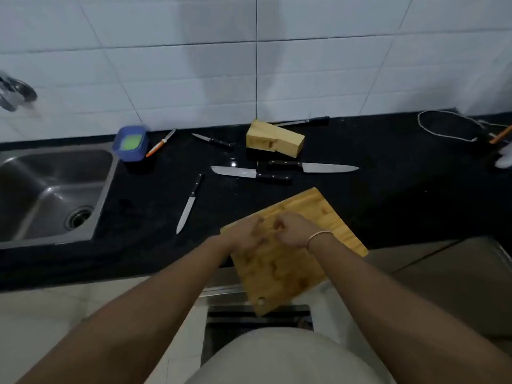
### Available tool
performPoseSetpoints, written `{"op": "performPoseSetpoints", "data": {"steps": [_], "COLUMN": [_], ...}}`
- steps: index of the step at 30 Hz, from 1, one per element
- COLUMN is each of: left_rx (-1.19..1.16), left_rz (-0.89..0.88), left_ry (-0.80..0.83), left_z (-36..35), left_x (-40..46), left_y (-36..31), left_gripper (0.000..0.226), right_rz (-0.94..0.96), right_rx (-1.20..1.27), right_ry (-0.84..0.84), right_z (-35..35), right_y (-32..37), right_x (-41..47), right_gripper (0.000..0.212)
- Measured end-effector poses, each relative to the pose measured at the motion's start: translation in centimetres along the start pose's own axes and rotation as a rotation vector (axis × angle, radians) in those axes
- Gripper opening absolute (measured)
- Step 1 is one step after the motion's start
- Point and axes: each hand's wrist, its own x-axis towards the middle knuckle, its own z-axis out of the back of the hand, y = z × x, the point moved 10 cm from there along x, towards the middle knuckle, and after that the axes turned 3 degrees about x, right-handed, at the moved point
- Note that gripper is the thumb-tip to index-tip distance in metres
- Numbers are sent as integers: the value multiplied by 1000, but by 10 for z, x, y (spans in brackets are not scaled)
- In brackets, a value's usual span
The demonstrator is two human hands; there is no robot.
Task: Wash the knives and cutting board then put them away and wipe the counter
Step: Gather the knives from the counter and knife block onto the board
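A wooden cutting board point(313, 214) lies askew at the front of the black counter point(401, 189), its handle end hanging over the edge. My left hand point(245, 235) and my right hand point(292, 230) are close together over the board's middle, fingers loosely curled and blurred, with nothing visible in them. Several knives lie loose on the counter behind: a large black-handled knife point(243, 173), another one point(318, 167), a slim knife point(188, 206), a small one point(213, 139), an orange-handled one point(160, 144). A further knife point(302, 121) lies behind the tipped wooden knife block point(274, 138).
A steel sink point(52, 189) is set into the counter at left, with a tap point(13, 92) on the tiled wall above. A blue tub holding something green point(130, 142) stands by the sink's corner. A looped cord point(448, 126) lies far right.
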Motion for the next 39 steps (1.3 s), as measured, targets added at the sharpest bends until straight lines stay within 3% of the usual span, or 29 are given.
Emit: {"op": "performPoseSetpoints", "data": {"steps": [2, 4, 8, 12, 19, 21, 23, 25, 28, 33, 36, 39], "left_rx": [46, 139, 148, 170, 193, 98, 18, -9, 27, 177, 207, 221], "left_rz": [59, 159, 210, 184, 213, 275, 262, 231, 219, 138, 58, -66], "left_ry": [82, 150, 108, 71, 192, 279, 309, 270, 188, 75, -152, -336], "left_z": [-19, -42, -42, -26, 4, 13, 29, 49, 65, 57, 77, 95], "left_x": [8, 7, 12, 24, 57, 61, 68, 78, 83, 71, 73, 92], "left_y": [1, 8, 8, 17, 29, 33, 32, 30, 30, 19, 12, 5], "left_gripper": [80, 88, 86, 81, 81, 82, 75, 64, 56, 50, 29, 23], "right_rz": [-5, -8, 40, 62, -8, -1, 26, 61, 65, 101, 115, 112], "right_rx": [-59, -152, -249, -290, -312, -257, -174, -234, -353, -363, -220, 88], "right_ry": [5, 46, 59, 42, 116, 67, -138, -291, -229, -194, -188, -343], "right_z": [7, 6, 11, 16, 22, 38, 70, 90, 82, 72, 80, 108], "right_y": [-15, -24, -23, -20, -21, -21, -19, -20, -25, -20, -14, -20], "right_x": [15, 26, 41, 60, 98, 112, 127, 141, 163, 180, 185, 171], "right_gripper": [13, 20, 41, 45, 49, 40, 32, 43, 50, 36, 21, 26]}}
